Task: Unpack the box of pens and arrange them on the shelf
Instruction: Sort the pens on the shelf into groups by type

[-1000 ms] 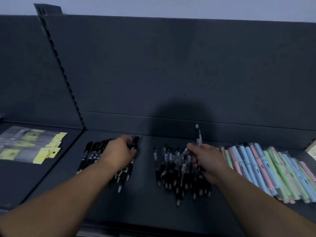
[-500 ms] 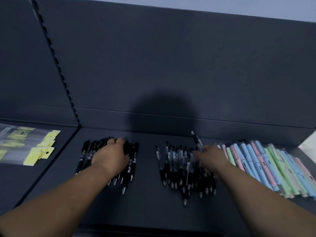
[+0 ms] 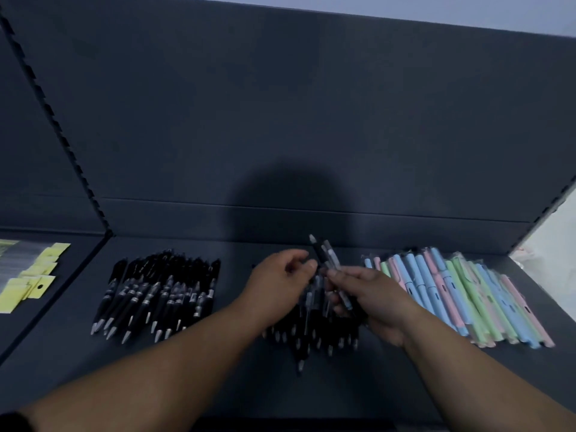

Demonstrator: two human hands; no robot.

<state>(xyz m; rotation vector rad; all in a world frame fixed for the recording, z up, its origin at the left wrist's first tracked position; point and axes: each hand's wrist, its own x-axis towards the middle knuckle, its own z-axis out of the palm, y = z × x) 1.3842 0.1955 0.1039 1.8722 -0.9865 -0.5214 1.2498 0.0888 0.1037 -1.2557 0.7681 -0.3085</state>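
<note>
Since half a second ago the left hand (image 3: 280, 283) has left the row of black click pens with silver tips (image 3: 156, 294) and crossed to mid-shelf, meeting the right hand (image 3: 372, 302). The right hand has lifted off the pile and curls its fingers round the raised pens (image 3: 325, 255), a few black and clear-barrelled plastic click pens, upper ends pointing between 11 and 12 o'clock. Left thumb and forefinger are bent, tips at those shafts; whether they pinch cannot be told. Beneath both hands lies the loose pile of black click pens (image 3: 307, 341), tips toward 6 o'clock, on the dark flat shelf board (image 3: 339, 391). The black row lies at 9 o'clock of the hands. At 3 o'clock, just beside the right hand, lie pastel blue, pink and green pens in clear wrappers (image 3: 461, 294). At far 9 o'clock, on the neighbouring board: clear packets with yellow tags (image 3: 31, 275).
</note>
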